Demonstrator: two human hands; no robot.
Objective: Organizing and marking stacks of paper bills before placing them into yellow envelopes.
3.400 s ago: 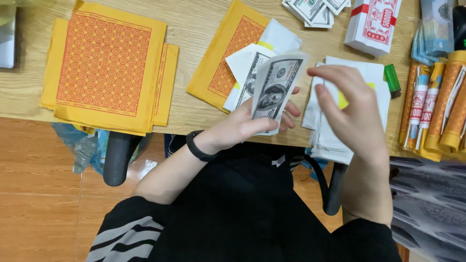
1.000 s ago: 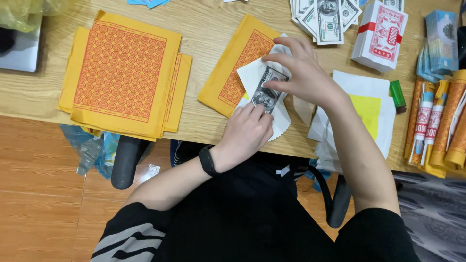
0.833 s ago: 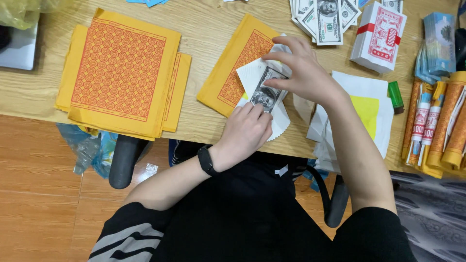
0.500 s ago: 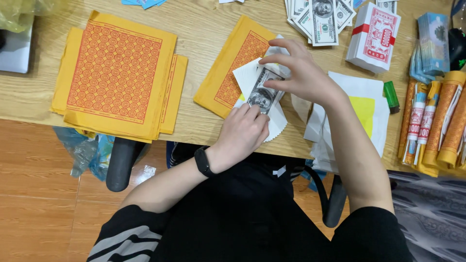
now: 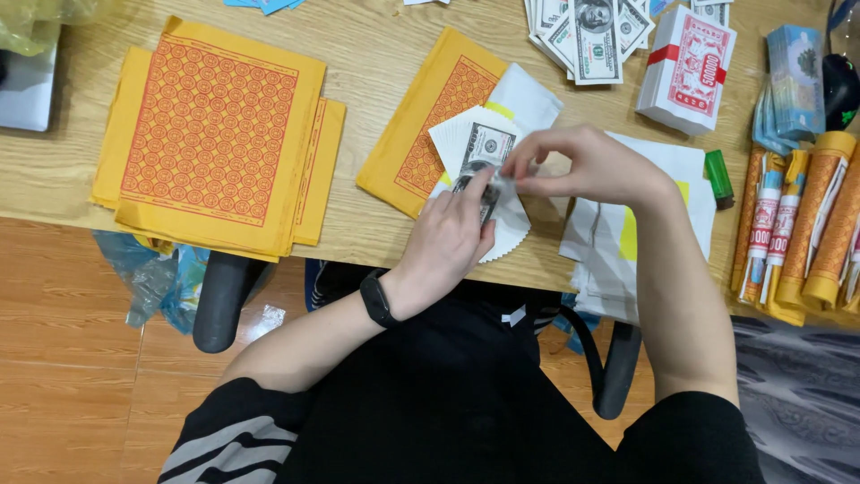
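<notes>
My left hand grips the lower end of a grey printed banknote that lies on a fanned pile of white paper sheets at the wooden table's near edge. My right hand pinches the note's right side with its fingertips, just above the left thumb. A black band sits on my left wrist. Under the fan lies an orange-patterned yellow paper sheet, tilted.
A big stack of yellow patterned sheets lies at left. Loose banknotes, a red-banded white bundle, a green lighter, white-and-yellow envelopes and orange incense rolls sit at right. A chair and plastic bag are below the table edge.
Earlier I held the note up above the table in both hands. It now rests on the white fan, with both hands pressed together on it.
</notes>
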